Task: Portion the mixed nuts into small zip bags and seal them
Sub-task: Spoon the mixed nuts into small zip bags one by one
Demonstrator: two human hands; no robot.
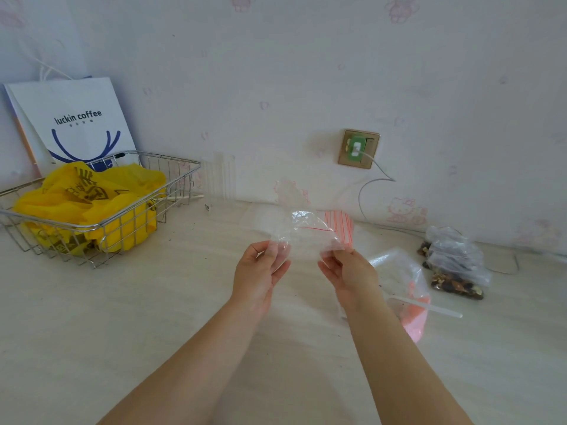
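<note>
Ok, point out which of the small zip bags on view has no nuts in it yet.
The empty zip bag held up between the left hand and right hand; the filled bags piled at the right hold nuts.

Lighting: bright, soft, even daylight; I cannot tell its source. The wall [276, 72] is washed pale, its pink print nearly bleached out.
Shadows: faint only, a soft one under my forearms on the tabletop [122, 317] and a light one beneath the wire basket [101, 228].
Glare: small white highlights on the clear zip bag [303, 231] I hold, and on the filled bags [457, 262] at right.
Focus: generally soft; fine detail smeared, my hands slightly blurred.
Distortion: wide-angle bowing, with the tabletop's back edge curving and the basket stretched toward the left edge.
</note>
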